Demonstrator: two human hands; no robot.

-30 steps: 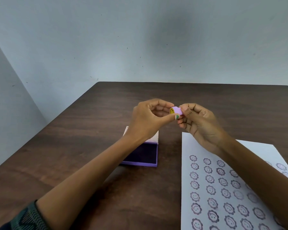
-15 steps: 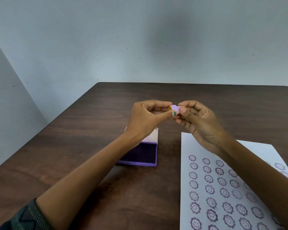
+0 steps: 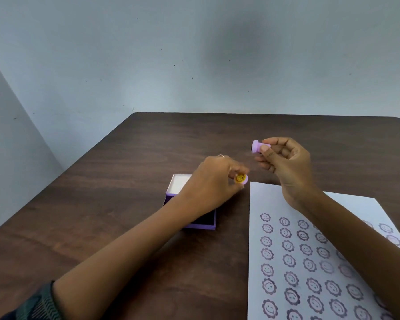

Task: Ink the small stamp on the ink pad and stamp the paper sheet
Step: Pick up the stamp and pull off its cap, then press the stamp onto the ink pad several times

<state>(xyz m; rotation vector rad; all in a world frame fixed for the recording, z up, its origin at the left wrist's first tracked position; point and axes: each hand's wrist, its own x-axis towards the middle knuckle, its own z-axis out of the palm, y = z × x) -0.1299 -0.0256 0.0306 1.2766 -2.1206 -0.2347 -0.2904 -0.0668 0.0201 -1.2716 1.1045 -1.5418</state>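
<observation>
Open purple ink pad [image 3: 195,221] sits on the dark wooden table [image 3: 125,181], partly under the left hand [image 3: 211,181], which pinches the stamp's cap [image 3: 241,178] with a yellow smiley top. Right hand [image 3: 286,162] grips the small purple stamp [image 3: 257,147] in the air, sideways, above the far edge of the paper sheet [image 3: 310,262] filled with smiley prints.

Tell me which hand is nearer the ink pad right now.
Left. The left hand, pinching the cap, hovers over the open ink pad. The right hand holds the stamp farther right, beyond the paper.
</observation>
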